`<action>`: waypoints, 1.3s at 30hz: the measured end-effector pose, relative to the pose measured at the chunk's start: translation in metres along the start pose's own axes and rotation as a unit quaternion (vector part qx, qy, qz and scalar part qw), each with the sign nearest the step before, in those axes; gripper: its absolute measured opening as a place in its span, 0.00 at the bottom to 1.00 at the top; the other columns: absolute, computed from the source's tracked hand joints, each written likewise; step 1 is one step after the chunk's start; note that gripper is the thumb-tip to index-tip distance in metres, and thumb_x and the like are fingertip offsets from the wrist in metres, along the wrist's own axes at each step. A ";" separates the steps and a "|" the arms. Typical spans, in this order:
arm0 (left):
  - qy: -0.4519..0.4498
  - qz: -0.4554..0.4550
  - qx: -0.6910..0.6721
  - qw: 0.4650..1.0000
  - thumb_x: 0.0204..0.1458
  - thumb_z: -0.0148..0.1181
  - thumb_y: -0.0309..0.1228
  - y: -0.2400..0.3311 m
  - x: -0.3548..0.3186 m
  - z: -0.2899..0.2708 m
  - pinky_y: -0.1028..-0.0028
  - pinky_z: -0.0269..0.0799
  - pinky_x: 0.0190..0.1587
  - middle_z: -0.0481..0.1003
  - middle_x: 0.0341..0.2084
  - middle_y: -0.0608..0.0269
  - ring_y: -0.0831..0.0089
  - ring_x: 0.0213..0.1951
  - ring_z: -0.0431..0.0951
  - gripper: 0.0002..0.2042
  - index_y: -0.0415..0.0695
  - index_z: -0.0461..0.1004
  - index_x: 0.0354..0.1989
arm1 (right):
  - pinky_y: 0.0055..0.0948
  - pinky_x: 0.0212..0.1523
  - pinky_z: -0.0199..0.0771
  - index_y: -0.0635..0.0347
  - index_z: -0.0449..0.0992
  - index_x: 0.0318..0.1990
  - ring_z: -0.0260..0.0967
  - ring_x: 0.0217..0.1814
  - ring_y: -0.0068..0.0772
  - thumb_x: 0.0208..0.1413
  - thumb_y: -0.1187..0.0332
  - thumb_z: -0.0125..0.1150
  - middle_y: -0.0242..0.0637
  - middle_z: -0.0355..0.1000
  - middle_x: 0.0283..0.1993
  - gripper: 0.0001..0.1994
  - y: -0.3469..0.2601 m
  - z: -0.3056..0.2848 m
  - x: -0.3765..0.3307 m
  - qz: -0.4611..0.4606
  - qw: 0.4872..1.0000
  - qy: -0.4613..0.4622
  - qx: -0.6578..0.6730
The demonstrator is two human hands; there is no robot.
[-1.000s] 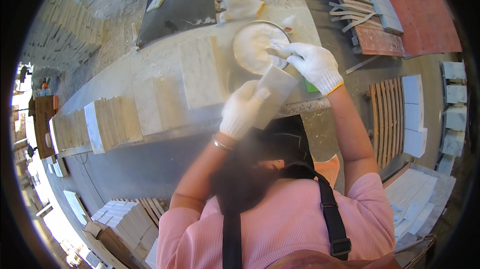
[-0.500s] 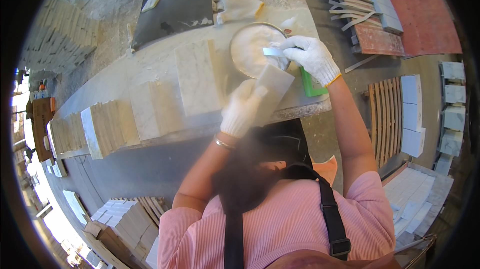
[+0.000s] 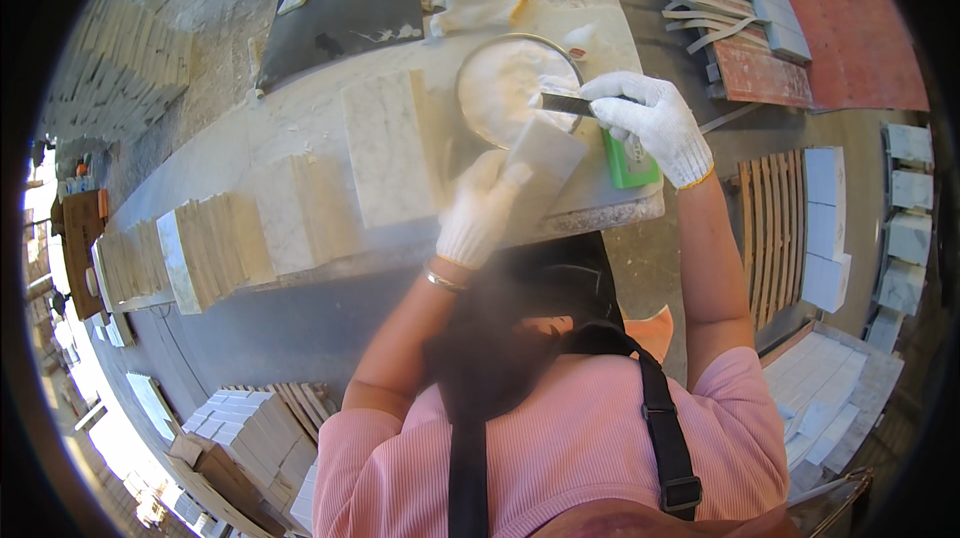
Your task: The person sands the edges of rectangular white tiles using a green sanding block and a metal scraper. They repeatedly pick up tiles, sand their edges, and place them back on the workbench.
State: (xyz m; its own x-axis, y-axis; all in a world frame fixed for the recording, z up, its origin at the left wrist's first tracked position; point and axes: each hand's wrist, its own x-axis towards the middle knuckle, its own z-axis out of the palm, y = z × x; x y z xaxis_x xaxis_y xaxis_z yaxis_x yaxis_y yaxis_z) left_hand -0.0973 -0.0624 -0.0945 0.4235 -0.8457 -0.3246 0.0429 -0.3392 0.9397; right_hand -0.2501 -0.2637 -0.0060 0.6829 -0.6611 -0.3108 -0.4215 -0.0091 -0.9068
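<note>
Both gloved hands were busy — left hand [image 3: 480, 213] closed round a pale stone tile [image 3: 545, 163] tilted over the bench [image 3: 330, 118], right hand [image 3: 650, 123] pinching a dark scraper [image 3: 562, 104] at the white paste bowl [image 3: 510, 88]. Best kept the tile steady, blade loaded lightly

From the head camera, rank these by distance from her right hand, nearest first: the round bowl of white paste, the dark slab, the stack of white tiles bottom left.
From the right hand:
1. Bowl of white paste, just beside it on the left.
2. Dark slab, farther left, at the bench's far side.
3. Stack of white tiles, bottom left, below the bench.
</note>
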 end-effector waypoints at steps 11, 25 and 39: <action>0.011 0.010 -0.002 1.000 0.63 0.63 0.42 0.002 0.000 -0.001 0.73 0.72 0.49 0.80 0.40 0.63 0.77 0.43 0.75 0.22 0.34 0.79 0.54 | 0.25 0.47 0.77 0.64 0.85 0.49 0.78 0.44 0.24 0.61 0.74 0.65 0.34 0.83 0.44 0.11 -0.002 0.007 -0.010 -0.136 0.984 0.028 -0.110; -0.008 -0.021 -0.018 1.000 0.64 0.60 0.42 0.003 0.001 -0.002 0.68 0.72 0.53 0.81 0.43 0.52 0.67 0.46 0.78 0.22 0.34 0.77 0.54 | 0.30 0.53 0.77 0.63 0.85 0.48 0.81 0.49 0.33 0.61 0.70 0.65 0.42 0.84 0.47 0.11 0.002 0.012 0.006 -0.138 0.963 0.066 -0.221; -0.008 -0.027 -0.063 0.998 0.64 0.63 0.43 -0.001 0.001 -0.002 0.73 0.73 0.49 0.81 0.42 0.61 0.76 0.43 0.77 0.23 0.34 0.78 0.55 | 0.19 0.30 0.66 0.61 0.86 0.50 0.67 0.30 0.13 0.61 0.72 0.64 0.26 0.77 0.33 0.12 0.016 0.008 0.014 -0.043 0.999 -0.008 -0.011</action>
State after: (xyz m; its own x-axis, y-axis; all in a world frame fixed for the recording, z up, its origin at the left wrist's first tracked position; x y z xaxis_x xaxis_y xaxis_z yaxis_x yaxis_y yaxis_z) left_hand -0.0955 -0.0623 -0.0956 0.4037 -0.8338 -0.3764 0.1789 -0.3316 0.9263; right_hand -0.2429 -0.2674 -0.0274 0.7270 -0.6446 -0.2365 -0.3738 -0.0826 -0.9238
